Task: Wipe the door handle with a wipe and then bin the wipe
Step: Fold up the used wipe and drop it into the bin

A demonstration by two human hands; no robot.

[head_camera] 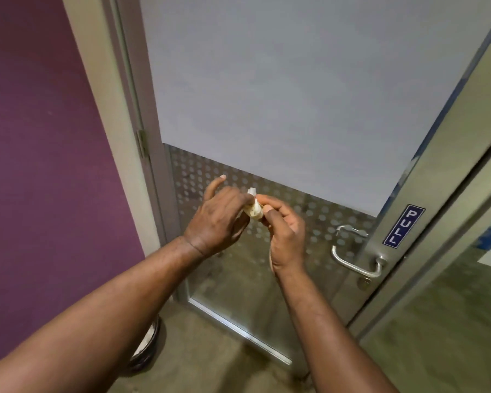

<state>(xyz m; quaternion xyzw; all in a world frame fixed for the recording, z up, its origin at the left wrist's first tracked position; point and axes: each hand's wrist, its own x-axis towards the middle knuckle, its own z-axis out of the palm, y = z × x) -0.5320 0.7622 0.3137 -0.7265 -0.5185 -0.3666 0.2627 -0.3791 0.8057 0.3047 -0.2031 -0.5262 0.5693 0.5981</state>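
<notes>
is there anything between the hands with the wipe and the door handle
Nothing visible. Both the left hand and the right hand pinch the wipe in front of the door's dotted panel, and the door handle lies to their right and a bit lower, with only open space between.

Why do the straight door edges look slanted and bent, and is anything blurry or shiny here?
Head view: the wide-angle lens bows and tilts the frosted glass door; the small pale crumpled wipe between the left hand and right hand is slightly smeared; the curved silver metal door handle carries soft highlights; lighting is dim and even.
</notes>
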